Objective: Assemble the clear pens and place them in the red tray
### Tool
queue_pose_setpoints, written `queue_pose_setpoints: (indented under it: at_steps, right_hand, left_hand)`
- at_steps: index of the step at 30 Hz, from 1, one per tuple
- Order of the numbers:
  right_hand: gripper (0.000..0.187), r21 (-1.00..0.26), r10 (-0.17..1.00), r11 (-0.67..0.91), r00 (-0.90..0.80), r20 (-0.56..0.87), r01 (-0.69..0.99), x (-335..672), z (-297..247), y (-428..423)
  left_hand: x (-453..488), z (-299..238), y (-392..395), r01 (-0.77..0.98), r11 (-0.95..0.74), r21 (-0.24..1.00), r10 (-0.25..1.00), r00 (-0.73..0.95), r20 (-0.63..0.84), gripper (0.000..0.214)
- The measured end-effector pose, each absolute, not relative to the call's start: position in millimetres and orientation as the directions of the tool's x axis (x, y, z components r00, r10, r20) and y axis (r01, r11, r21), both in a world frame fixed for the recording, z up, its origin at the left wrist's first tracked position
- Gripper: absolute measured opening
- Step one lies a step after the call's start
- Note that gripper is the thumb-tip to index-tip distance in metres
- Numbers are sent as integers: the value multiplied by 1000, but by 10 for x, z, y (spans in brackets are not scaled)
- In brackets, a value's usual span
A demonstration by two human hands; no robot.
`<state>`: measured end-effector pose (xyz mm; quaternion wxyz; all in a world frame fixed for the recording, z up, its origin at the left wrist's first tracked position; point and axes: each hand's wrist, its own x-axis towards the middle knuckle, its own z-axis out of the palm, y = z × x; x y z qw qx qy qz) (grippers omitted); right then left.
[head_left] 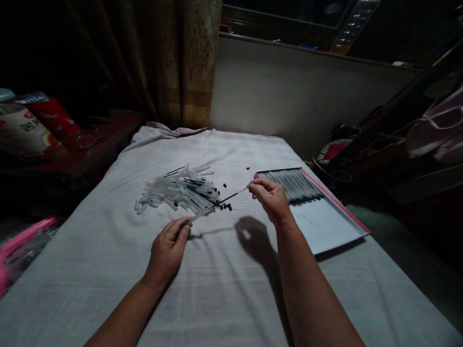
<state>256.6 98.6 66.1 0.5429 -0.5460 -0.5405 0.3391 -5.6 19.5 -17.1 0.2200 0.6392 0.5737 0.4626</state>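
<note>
My left hand (169,248) pinches a clear plastic pen barrel (200,214) at its near end. My right hand (272,198) pinches the far end of a thin black ink refill (233,195), whose other end sits in the barrel's mouth. Both hands hover over a white cloth (217,279). Just behind them lies a loose pile of clear barrels and refills (179,193), with a few small black caps (226,206) scattered beside it. To the right of my right hand, a row of finished pens (294,185) lies on a shallow white tray with a pink rim (333,226).
A tiny red piece (248,168) lies on the cloth behind the hands. Printed bags (29,130) rest on a dark wooden ledge at left. A curtain (188,62) hangs behind the table. Pink plastic (21,241) shows at the left edge; dark clutter fills the right.
</note>
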Motion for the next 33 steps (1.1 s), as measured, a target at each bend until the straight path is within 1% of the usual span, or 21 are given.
queue_pose_setpoints:
  at_steps: [5, 9, 12, 14, 16, 19, 23, 27, 33]
  right_hand:
    - [17, -955, 964, 183, 147, 220, 234, 2533, 690, 970]
    - [17, -936, 967, 200, 96, 236, 289, 2512, 717, 939]
    - [19, -917, 970, 227, 5, 242, 328, 2455, 709, 899]
    - [20, -913, 973, 231, -74, 219, 335, 2388, 694, 871]
    - [21, -913, 974, 224, -115, 196, 341, 2320, 682, 853]
    - [21, -907, 971, 237, -76, 225, 349, 2296, 696, 853]
    - [19, -896, 948, 276, 56, 313, 347, 2487, 783, 864]
    - [15, -906, 927, 273, 164, 338, 325, 2716, 883, 843]
    - [15, -906, 931, 275, 147, 335, 321, 2683, 890, 840]
  left_hand:
    - [-54, -140, 181, 539, -223, 812, 944, -87, 317, 32]
    - [-35, -112, 162, 590, -266, 763, 934, -37, 354, 30]
    - [-18, -99, 149, 610, -296, 735, 926, -6, 378, 30]
    - [-12, -98, 143, 608, -303, 734, 923, -4, 384, 30]
    - [-13, -100, 138, 602, -304, 738, 922, -8, 386, 31]
    - [-21, -101, 132, 592, -281, 755, 930, -25, 366, 31]
    - [-29, -103, 133, 574, -251, 780, 941, -43, 335, 32]
    - [-31, -113, 140, 564, -246, 788, 942, -53, 332, 31]
    - [-34, -114, 134, 578, -245, 778, 943, -42, 329, 32]
